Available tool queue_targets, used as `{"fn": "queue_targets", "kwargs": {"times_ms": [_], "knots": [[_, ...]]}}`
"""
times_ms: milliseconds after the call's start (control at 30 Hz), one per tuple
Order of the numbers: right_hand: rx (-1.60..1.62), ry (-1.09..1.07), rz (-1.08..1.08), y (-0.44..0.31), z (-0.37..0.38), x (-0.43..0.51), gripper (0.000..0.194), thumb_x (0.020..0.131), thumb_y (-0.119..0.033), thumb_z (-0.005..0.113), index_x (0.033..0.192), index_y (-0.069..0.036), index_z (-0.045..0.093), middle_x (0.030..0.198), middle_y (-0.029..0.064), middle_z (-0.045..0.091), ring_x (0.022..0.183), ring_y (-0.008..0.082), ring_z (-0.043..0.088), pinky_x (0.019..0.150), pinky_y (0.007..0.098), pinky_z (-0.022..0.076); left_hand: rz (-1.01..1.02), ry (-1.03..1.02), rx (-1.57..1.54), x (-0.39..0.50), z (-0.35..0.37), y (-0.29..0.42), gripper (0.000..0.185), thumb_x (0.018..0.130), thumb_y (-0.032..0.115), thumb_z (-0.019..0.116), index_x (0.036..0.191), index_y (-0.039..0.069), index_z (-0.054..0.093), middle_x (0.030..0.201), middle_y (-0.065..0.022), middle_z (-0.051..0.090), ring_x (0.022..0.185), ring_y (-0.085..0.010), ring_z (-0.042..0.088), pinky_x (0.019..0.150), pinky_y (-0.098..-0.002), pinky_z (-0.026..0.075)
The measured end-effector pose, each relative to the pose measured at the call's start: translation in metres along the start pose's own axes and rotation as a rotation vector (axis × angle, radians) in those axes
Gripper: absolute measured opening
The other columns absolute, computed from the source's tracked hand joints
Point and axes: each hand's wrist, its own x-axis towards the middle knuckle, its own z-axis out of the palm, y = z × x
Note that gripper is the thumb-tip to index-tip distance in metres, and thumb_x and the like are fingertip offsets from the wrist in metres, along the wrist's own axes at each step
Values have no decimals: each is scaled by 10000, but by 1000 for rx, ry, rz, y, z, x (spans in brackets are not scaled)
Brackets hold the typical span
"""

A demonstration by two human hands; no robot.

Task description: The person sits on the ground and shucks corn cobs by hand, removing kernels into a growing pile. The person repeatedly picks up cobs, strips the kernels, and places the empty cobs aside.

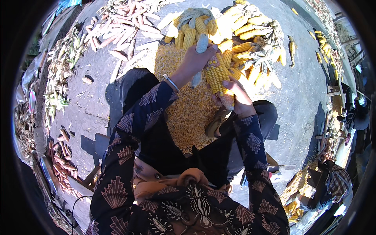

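My left hand (189,62) grips a pale, bare corncob (202,44), its lower end showing below the palm. In my right hand (242,99) is a partly shelled ear of yellow corn (216,78), with kernels gone at both ends. The left thumb rests by the upper end of this ear; the right thumb lies along its lower side. Beneath both hands, between my legs, spreads a heap of loose corn kernels (191,108). Just beyond them lie yellow ears (189,36) with husks tied back, some washed out by sunlight.
Shelled cobs (120,28) are strewn at the upper left, with dry husks (60,61) along the left side. Another cob pile (61,160) lies at lower left. More ears (325,47) line the far right. A person (335,185) sits at lower right near kernels and ears.
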Motion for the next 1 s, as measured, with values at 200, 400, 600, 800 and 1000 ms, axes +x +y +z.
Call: {"fn": "queue_targets", "kwargs": {"times_ms": [200,400,600,800,1000], "knots": [[236,83,-269,-5,-11,4,431,911,-293,562,1210,6,479,941,108,635,854,232,662,652,317,547,-72,153,-369,3,-11,-9,273,939,323,586,1052,74,586,841,1,607,695,-96,571,593,-272,481],[33,313,-441,3,-11,18,337,894,-172,654,1182,-70,513,1046,61,621,956,164,622,779,340,525,-148,80,-423,-27,19,-38,264,954,300,558,1109,91,518,901,-21,591,739,-114,602,553,-310,513],[6,232,-410,17,-17,29,389,850,-33,681,1193,-32,497,1127,87,625,1006,168,615,870,318,506,-198,-59,-137,-45,23,-44,199,955,251,558,1025,65,557,854,-18,599,759,-115,601,647,-283,510],[-210,104,-385,16,-9,29,417,803,-131,748,1154,-34,546,1000,18,644,882,107,593,752,267,490,-17,-66,-100,-26,1,-36,222,947,261,575,1027,54,572,884,-26,623,812,-123,608,738,-290,504],[4,52,-37,16,-4,17,403,865,-254,666,1190,-47,549,1027,81,648,833,157,640,694,315,540,-80,40,-310,-37,-19,-20,257,945,286,584,1052,56,542,764,-22,576,655,-132,588,597,-294,508]]}}
